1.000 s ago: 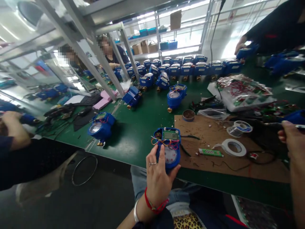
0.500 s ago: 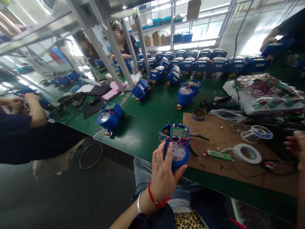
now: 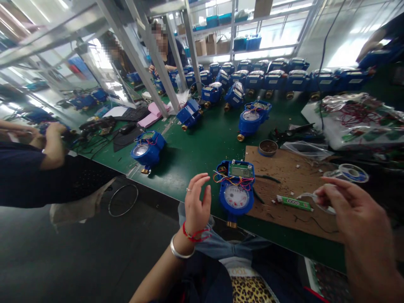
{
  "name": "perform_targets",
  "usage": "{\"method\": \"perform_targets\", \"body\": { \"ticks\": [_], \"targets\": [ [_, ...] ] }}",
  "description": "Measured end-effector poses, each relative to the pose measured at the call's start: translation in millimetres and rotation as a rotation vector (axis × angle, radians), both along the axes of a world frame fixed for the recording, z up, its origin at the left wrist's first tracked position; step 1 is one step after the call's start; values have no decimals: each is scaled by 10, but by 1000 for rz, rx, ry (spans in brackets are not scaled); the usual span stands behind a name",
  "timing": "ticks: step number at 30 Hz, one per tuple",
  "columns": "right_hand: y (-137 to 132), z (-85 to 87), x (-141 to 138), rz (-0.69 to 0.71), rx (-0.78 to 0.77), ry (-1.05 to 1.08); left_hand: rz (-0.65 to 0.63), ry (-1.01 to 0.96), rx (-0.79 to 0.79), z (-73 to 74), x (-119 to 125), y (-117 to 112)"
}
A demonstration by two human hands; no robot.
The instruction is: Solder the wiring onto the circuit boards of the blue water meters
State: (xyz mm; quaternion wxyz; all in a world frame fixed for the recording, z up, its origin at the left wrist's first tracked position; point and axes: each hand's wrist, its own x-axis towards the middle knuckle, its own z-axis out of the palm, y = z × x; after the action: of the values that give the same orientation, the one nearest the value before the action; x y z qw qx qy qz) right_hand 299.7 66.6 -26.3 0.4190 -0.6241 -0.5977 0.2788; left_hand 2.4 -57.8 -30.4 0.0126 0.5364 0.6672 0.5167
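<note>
Bench, near side: a green-and-white packet (image 3: pixel 294 203) is lying on the brown cardboard sheet (image 3: pixel 277 221), between your meter and your right hand (image 3: pixel 360 214). A round tin (image 3: pixel 268 148) is sitting by the sheet's far edge; a spool (image 3: pixel 350 172) is resting beyond your right hand, which is partly hiding a white tape roll (image 3: pixel 325 208). More blue meters (image 3: pixel 274 80) are lining the back.

Your left hand (image 3: pixel 197 208) is hovering just left of the meter, fingers lightly curled, thumb apart, gripping nothing. Your right fingers are bunching towards the thumb; whether they are pinching anything, you cannot tell from this angle.

The blue meter (image 3: pixel 236 195) is lying dial up on the smooth green benchtop (image 3: pixel 189 155), thin coloured wires (image 3: pixel 241 183) looping across its casing, brass fitting pointing towards you.
</note>
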Motion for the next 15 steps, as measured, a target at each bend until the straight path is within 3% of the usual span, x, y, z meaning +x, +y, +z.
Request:
{"method": "perform_targets", "body": {
  "ticks": [2,5,9,12,15],
  "targets": [
    [-210,19,-281,205,-87,37,-46,-188,-9,-57,-158,175],
    [-457,-81,-634,450,-131,59,-199,-654,-72,-187,-274,435],
    [-629,-211,-947,573,-135,54,-382,-1182,-69,-319,-127,619],
    [-651,-242,-1077,567,-117,48,-432,-1316,24,-366,35,595],
    [-534,-235,-1152,597,-124,109,-348,-1245,131,-416,104,459]
  ]
}}
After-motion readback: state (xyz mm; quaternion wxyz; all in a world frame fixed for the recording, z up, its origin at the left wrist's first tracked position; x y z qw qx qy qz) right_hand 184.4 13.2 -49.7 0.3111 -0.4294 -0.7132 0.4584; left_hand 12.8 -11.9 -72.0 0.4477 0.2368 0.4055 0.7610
